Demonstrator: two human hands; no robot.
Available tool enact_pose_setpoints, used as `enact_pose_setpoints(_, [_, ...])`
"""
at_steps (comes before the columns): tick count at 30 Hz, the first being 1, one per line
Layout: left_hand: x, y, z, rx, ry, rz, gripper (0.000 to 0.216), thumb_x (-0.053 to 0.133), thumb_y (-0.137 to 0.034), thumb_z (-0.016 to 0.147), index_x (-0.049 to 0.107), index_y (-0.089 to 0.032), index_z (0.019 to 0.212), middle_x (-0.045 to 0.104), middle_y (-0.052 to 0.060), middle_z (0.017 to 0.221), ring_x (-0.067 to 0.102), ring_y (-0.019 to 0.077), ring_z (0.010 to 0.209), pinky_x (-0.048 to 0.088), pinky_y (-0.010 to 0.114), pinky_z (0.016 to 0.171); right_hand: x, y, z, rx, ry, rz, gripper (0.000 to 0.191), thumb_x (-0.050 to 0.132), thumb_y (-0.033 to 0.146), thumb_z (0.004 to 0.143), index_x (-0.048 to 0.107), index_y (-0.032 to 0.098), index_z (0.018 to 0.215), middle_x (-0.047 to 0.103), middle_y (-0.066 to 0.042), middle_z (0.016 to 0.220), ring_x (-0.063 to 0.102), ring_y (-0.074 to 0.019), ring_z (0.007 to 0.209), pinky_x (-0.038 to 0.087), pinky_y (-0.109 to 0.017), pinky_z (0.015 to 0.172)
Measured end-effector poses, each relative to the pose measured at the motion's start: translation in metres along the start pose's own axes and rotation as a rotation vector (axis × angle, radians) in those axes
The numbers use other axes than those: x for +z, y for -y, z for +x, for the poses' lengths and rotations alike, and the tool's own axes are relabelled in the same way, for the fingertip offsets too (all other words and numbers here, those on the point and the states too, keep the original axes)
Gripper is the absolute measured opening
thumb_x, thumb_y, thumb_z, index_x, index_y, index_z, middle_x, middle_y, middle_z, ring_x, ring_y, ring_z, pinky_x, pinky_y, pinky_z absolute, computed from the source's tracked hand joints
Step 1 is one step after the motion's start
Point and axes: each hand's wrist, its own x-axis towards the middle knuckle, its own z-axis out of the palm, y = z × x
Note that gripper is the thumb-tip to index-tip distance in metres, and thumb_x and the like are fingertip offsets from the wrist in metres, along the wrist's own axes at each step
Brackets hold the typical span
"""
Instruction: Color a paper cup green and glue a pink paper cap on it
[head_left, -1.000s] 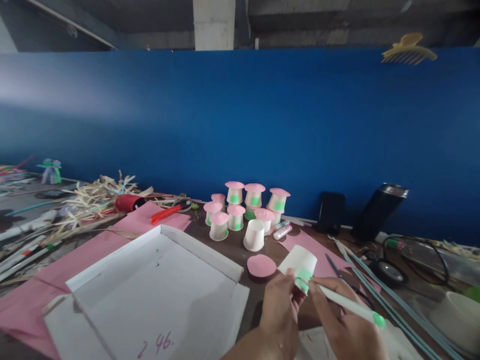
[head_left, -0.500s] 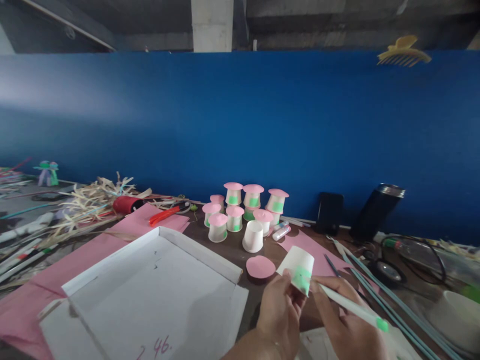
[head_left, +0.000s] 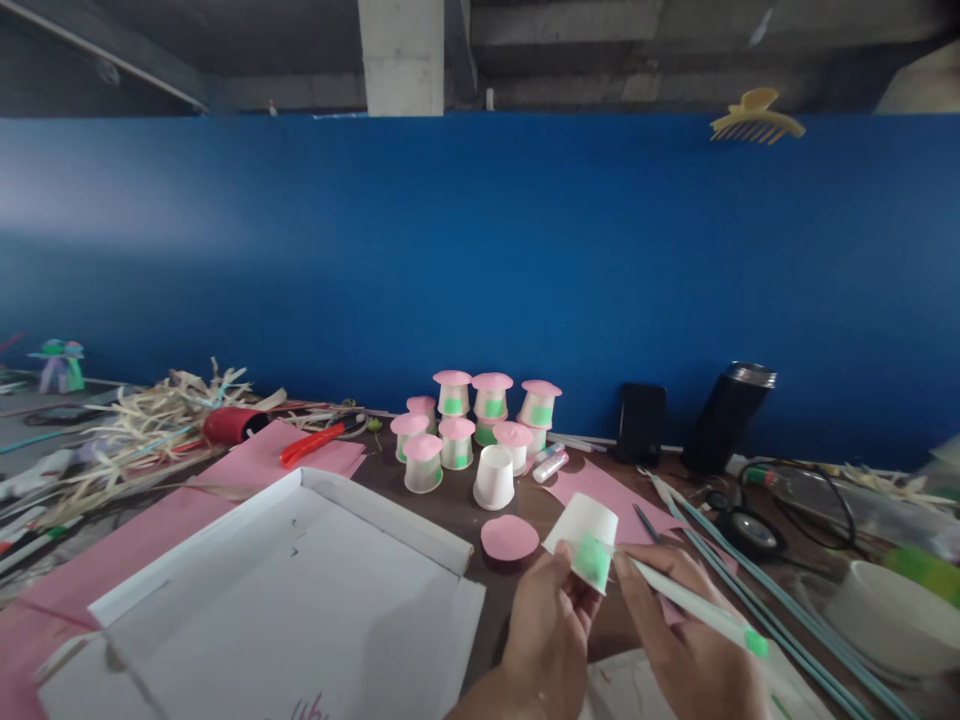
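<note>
My left hand (head_left: 551, 625) is closed round a small white paper cup (head_left: 583, 522), tilted with its rim toward the lower left. A bright green patch (head_left: 592, 562) covers part of the cup's side near its base. My right hand (head_left: 686, 630) grips a slim white pen (head_left: 690, 598) with a green band, its tip at the edge of the green patch; whether it touches cannot be made out. Beyond the hands lies a pink paper disc (head_left: 510, 538), and behind it an upturned plain white cup (head_left: 494, 478).
Several upturned cups with pink paper tops (head_left: 453, 377) stand against the blue partition (head_left: 420, 240), some stacked. An open white cardboard box (head_left: 262, 600) fills the left front. To the right are a black flask (head_left: 726, 420), a phone (head_left: 641, 424), pale blue strips (head_left: 772, 612) and a white bowl (head_left: 889, 620).
The whole view has swung slightly right, so the table things sit further left. Both hands keep their grips, with the pen tip still beside the green patch.
</note>
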Motion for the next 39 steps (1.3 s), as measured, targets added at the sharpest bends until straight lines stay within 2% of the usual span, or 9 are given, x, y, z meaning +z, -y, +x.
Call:
enact_pose_setpoints(5, [-0.0003,0.0003,0.0007,0.014,-0.026,0.028,0.023,0.056,-0.023,0.079,0.063,-0.012,0.098,0.068,0.011,0.103,0.060,0.0218,0.100,0.043,0.032,0.088,-0.0003,0.0006,0.0005,0.018,0.015,-0.007,0.012,0.054,0.032,0.085,0.060,0.022,0.089,0.066,-0.001,0.080,0.064,-0.0154,0.074,0.049,-0.023,0.068])
enact_pose_setpoints(17, [0.0023,0.0007,-0.0010,0.059,-0.002,0.061,0.023,0.057,-0.024,0.079,0.063,-0.011,0.097,0.068,0.011,0.101,0.062,0.0199,0.092,0.046,0.030,0.081,0.0017,0.0010,-0.0012,0.052,0.012,-0.019,0.014,0.054,0.034,0.084,0.061,0.021,0.085,0.066,-0.001,0.076,0.064,-0.0157,0.070,0.048,-0.023,0.065])
enact_pose_setpoints(28, [0.0025,0.0006,-0.0016,0.076,0.008,0.081,0.022,0.054,-0.024,0.081,0.064,-0.010,0.093,0.068,0.011,0.095,0.062,0.0197,0.090,0.046,0.030,0.082,0.0037,-0.0012,-0.0025,0.069,0.061,-0.008,0.013,0.054,0.034,0.085,0.059,0.022,0.087,0.066,-0.001,0.077,0.064,-0.0149,0.071,0.049,-0.022,0.066])
enact_pose_setpoints(32, [0.0012,0.0008,-0.0004,0.066,0.005,0.066,0.024,0.054,-0.024,0.080,0.062,-0.009,0.098,0.067,0.012,0.099,0.062,0.0198,0.091,0.046,0.030,0.082,0.0039,-0.0007,-0.0016,0.067,0.026,-0.022,0.015,0.053,0.035,0.085,0.059,0.022,0.086,0.066,-0.001,0.078,0.063,-0.0156,0.073,0.049,-0.023,0.067])
enact_pose_setpoints(39, [-0.0013,0.0011,0.0025,0.053,-0.006,0.065,0.025,0.056,-0.025,0.080,0.062,-0.011,0.099,0.068,0.012,0.101,0.062,0.0206,0.094,0.046,0.030,0.084,0.0053,-0.0029,-0.0015,0.046,0.040,-0.007,0.014,0.053,0.035,0.085,0.060,0.023,0.087,0.066,-0.001,0.078,0.063,-0.0150,0.072,0.049,-0.023,0.066])
